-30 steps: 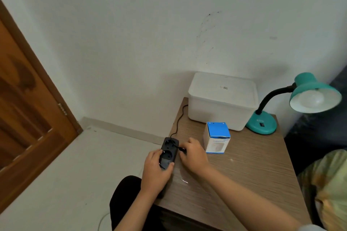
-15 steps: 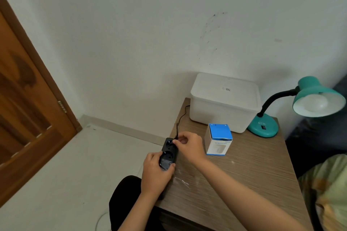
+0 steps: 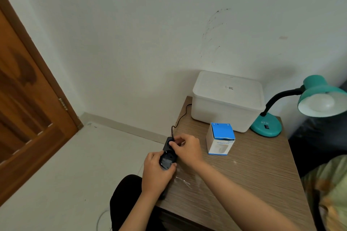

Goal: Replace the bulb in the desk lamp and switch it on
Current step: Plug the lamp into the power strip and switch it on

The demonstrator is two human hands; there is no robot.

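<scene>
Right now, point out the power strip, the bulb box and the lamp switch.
power strip [image 3: 167,161]: head view, socket face between the hands.
bulb box [image 3: 222,130]: head view, blue top flap.
lamp switch [image 3: 266,127]: head view, dark rocker on the teal base.

Teal lamp [image 3: 319,97], black power strip [image 3: 167,156], blue-and-white box [image 3: 220,139].

Soft, even daylight fills the room, rather dim and greenish. The white box [image 3: 227,99] casts a faint shadow on the wall [image 3: 150,24] behind it. Wide-angle distortion bends the door [image 3: 28,108] at the left edge. Detail is slightly soft throughout, without glare.
</scene>
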